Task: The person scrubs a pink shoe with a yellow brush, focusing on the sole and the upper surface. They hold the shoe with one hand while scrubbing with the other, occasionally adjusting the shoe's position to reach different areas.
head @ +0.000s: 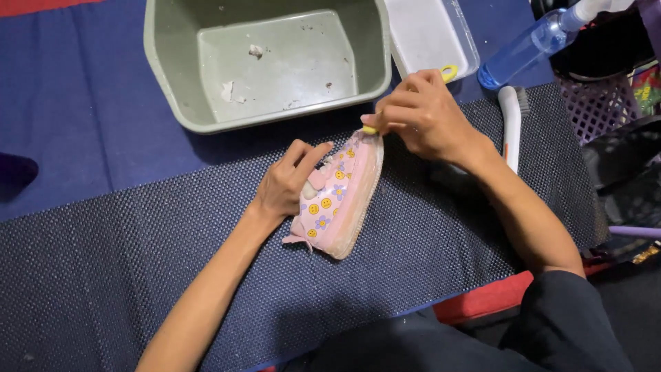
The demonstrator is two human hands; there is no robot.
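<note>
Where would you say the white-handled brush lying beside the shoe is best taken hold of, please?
Probably by the upper stretch of the white-handled brush, coming from above on its right side. It lies flat on the dark mesh mat, with its long handle running toward the person, and the right hand and forearm cover its lower part. The pink shoe lies to its left, so the right side looks freer.

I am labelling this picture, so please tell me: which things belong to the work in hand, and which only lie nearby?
In use:
left hand, steadying the pink shoe
right hand, holding a small yellow tool at the shoe's end
dark mesh mat under the shoe

Lying about:
green tub
white tray
blue spray bottle
white brush
</note>
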